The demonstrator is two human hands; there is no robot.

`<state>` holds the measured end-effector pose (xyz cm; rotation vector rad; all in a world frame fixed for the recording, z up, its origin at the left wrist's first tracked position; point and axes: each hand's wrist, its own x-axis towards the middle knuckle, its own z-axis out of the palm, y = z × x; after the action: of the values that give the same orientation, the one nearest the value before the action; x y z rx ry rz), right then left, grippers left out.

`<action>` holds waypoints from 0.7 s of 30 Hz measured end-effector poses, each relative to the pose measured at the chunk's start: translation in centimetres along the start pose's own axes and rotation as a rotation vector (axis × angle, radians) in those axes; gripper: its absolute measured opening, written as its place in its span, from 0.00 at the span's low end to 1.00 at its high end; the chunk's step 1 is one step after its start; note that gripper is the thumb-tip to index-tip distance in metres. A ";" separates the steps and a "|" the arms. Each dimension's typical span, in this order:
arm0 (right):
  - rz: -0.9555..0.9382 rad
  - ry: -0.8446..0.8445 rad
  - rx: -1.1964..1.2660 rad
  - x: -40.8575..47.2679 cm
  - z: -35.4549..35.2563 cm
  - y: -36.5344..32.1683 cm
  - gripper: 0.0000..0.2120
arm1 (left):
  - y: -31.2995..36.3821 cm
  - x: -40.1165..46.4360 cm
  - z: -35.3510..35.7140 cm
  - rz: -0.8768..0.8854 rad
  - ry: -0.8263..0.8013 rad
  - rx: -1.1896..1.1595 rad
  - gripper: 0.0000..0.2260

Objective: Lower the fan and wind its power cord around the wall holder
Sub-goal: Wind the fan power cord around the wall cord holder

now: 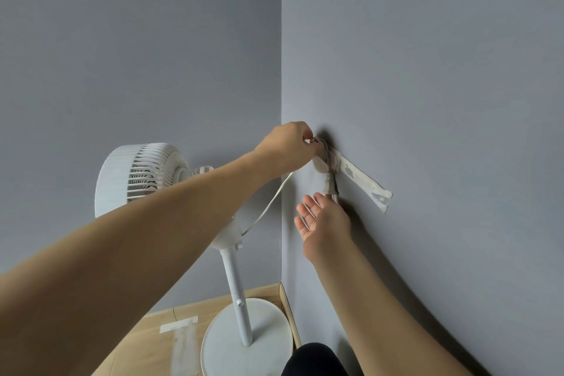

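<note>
Fingers: on my left hand (288,143) they curl round the power cord (268,207), pinching it right at the wall holder (328,159) so the turn I am laying stays tight against the coil.
Right hand (323,218): palm up, fingers straight and relaxed, gripping nothing; it sits just under the plug (332,189), where I judge it can catch or steady that loose end.
Cord: several white loops are already bunched on the holder, and one slack run drops from my left hand down to the neck of the fan (143,174).
Plug: hangs below the coil, close to the wall; whether my right fingertips touch it I cannot tell.
Holder: fixed to the right-hand grey wall (427,70) near the corner, with a strip of white tape (364,183) running off it down and to the right, probably there to help keep it on the wall.
Fan: stands in the corner on its round base (247,342), head turned away from me, near enough that the cord reaches without strain.
Progress: winding looks nearly done, I judge; only the slack run is left.
Risk: pulling that run hard could tug the fan or peel the holder.
Floor: light wood (146,342), with a pale tape patch beside the base.
</note>
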<state>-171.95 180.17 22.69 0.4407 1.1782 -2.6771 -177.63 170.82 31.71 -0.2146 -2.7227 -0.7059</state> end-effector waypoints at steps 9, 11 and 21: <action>-0.007 0.066 -0.171 1.7 1.7 -0.2 0.22 | 0.8 1.2 -0.2 0.023 0.030 0.130 0.13; -0.062 0.057 -0.242 2.1 1.8 0.3 0.23 | 1.0 1.7 -0.4 0.022 0.017 0.135 0.13; -0.126 0.049 -0.446 3.5 1.9 0.5 0.17 | 1.3 2.8 -0.8 0.046 -0.044 0.138 0.15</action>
<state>-175.49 178.23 22.35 0.3678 1.8098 -2.4017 -179.71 171.74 33.95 -0.2616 -2.7848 -0.5044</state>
